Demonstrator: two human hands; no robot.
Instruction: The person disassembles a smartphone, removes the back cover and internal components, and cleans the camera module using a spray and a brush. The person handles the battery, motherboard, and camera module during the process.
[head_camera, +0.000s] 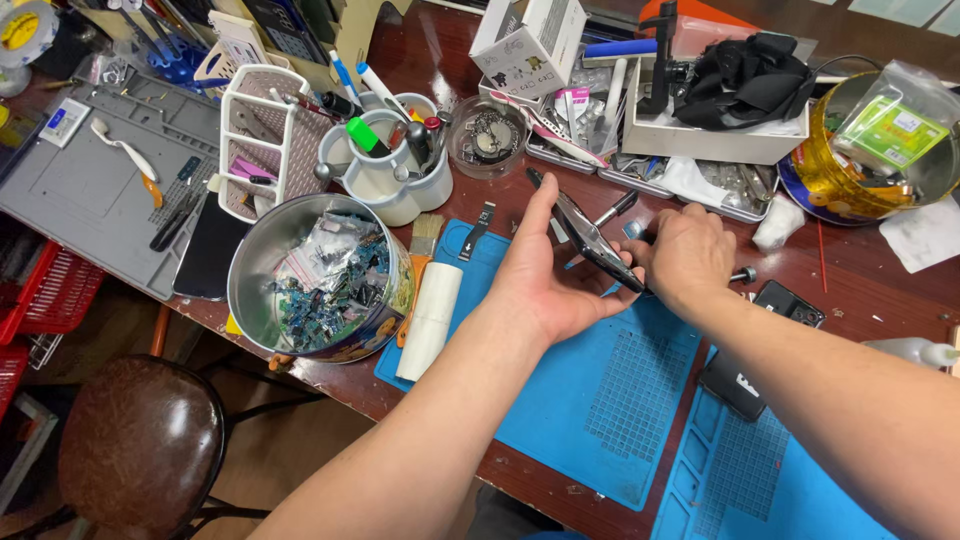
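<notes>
Over the blue work mat (600, 400) that lies at the near edge of the dark wooden tabletop (880, 290), the person holds a dark phone (597, 245) tilted on edge between both hands. The left hand (545, 275) is open with the palm up and the thumb stretched toward the far edge, its fingers cupped under the phone's lower side. The right hand (688, 255) is closed on the phone's right end, knuckles up; whether it also grips a tool cannot be told, though a slim dark-handled tool (615, 209) lies or sticks out just behind the phone. Left of the left hand, a white roll (430, 320) and a flat brush (420, 262) rest along the mat's left border, and beside them, near the front edge, stands a round metal tin (315, 280) filled with small electronic parts. Behind the tin is a white pot holder (395, 165) with pens and tools, next to a white rack (262, 140). A grey mat (95, 190) covers the left end of the tabletop. Toward the far edge sit a white box (528, 45) and a white tray with black cloth (740, 85). At the right end stands a gold tin (870, 150), and another dark phone (790, 303) lies just right of the right hand.
</notes>
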